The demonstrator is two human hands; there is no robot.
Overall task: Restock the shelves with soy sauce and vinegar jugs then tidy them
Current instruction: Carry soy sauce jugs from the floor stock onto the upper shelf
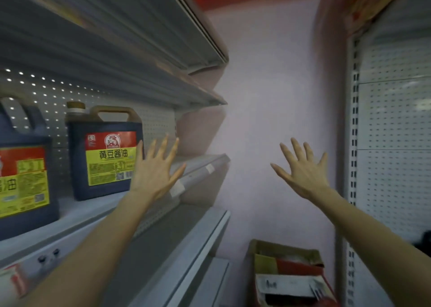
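Head view: a narrow aisle ends at a pale pink wall [268,97], with grey metal shelving on both sides. On the left, a shelf [93,212] with a perforated back panel carries two dark soy sauce jugs. The nearer jug [23,181] stands by the shelf's front edge at the left border of the picture. The farther jug [105,157], with a red and yellow label and a handle on top, stands upright further along, and the shelf's right end beyond it is bare. Small paper tags [177,189] sit on the shelf's front edge. More shelves [116,50] stack above.

The left hand [156,169] is raised flat, fingers spread and holding nothing, just beside the farther jug's right edge; contact cannot be told. The right hand [303,174] is likewise spread wide and holds nothing, out in the aisle before the wall.

On the right stands a white pegboard rack [396,143] with a slotted upright post [354,120]. A cardboard box [286,271] sits low against the wall.
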